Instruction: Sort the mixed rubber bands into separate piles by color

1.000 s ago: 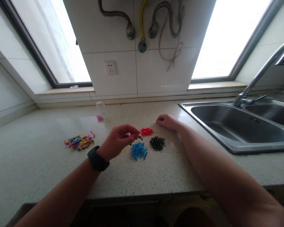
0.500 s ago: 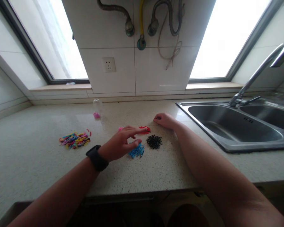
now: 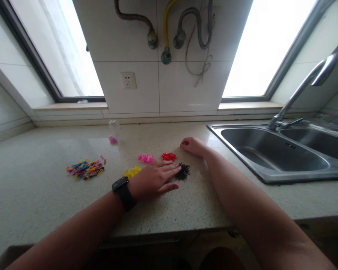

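Note:
My left hand (image 3: 157, 180), with a black watch on the wrist, lies flat with its fingers stretched out to the right. Its fingertips reach the edge of a pile of small black pieces (image 3: 183, 171); the blue pile is hidden beneath the hand. Around it are small piles of yellow pieces (image 3: 132, 172), pink pieces (image 3: 146, 159) and red pieces (image 3: 169, 156). My right hand (image 3: 195, 145) rests on the counter beyond the red pile, fingers curled together. Whatever they may hold is hidden. Farther left lies a mixed multicoloured pile (image 3: 86, 170).
A clear plastic container (image 3: 114, 129) stands toward the wall with a pink lump (image 3: 113, 140) at its base. To the right, a steel double sink (image 3: 270, 176) with a tall tap (image 3: 301, 84) is set into the pale speckled counter (image 3: 39, 202). The counter's front edge runs below my forearms.
My left hand has come down and flattened over the blue pile, uncovering the yellow and pink piles. My right hand stays curled in about the same place. The view has shifted slightly.

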### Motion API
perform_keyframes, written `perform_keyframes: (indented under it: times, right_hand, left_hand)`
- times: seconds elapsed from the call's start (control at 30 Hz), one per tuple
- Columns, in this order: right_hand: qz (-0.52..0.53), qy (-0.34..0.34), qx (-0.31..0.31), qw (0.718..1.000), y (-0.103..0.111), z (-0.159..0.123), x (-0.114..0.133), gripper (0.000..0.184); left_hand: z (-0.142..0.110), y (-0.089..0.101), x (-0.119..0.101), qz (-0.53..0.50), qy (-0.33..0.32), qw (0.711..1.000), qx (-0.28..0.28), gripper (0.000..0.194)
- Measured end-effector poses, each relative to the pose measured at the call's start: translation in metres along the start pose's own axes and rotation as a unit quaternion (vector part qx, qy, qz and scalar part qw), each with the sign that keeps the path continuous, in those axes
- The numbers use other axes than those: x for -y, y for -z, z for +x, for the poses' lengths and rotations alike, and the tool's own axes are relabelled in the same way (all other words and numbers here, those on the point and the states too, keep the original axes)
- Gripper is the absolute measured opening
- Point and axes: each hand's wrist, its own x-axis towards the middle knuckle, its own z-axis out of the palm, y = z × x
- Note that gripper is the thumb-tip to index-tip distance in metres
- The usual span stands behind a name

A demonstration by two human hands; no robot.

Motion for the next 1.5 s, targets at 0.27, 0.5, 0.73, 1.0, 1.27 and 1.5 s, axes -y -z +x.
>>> perform_keyframes:
  times: [0.27,0.5,0.73,1.0,1.27,1.5]
  right_hand:
    - [0.003,-0.002,-0.002,1.0,0.001,-0.002,0.002,0.02]
    - [0.012,0.011,0.011,1.0,0.002,-0.002,-0.002,0.021]
    - [0.032,0.022,0.014,0.999,0.002,-0.003,-0.004,0.023]
    - [0.031,0.018,0.021,0.999,0.004,-0.006,-0.001,0.023]
    - [0.014,0.028,0.026,0.999,0.003,-0.008,0.003,0.022]
    - [0.033,0.057,0.003,0.998,0.003,-0.007,0.006,0.023]
  left_hand:
    - [-0.007,0.016,0.006,-0.038,-0.004,0.999,-0.022,0.058]
    - [-0.029,0.037,0.03,-0.001,0.041,0.999,-0.033,0.05]
    - [-0.055,0.06,0.069,0.023,0.123,0.989,-0.085,0.046]
    - [-0.092,0.084,0.109,0.023,0.198,0.963,-0.181,0.039]
    - [-0.131,0.098,0.147,0.07,0.319,0.897,-0.298,0.04]
    - [-0.136,0.086,0.168,0.037,0.346,0.893,-0.285,0.044]
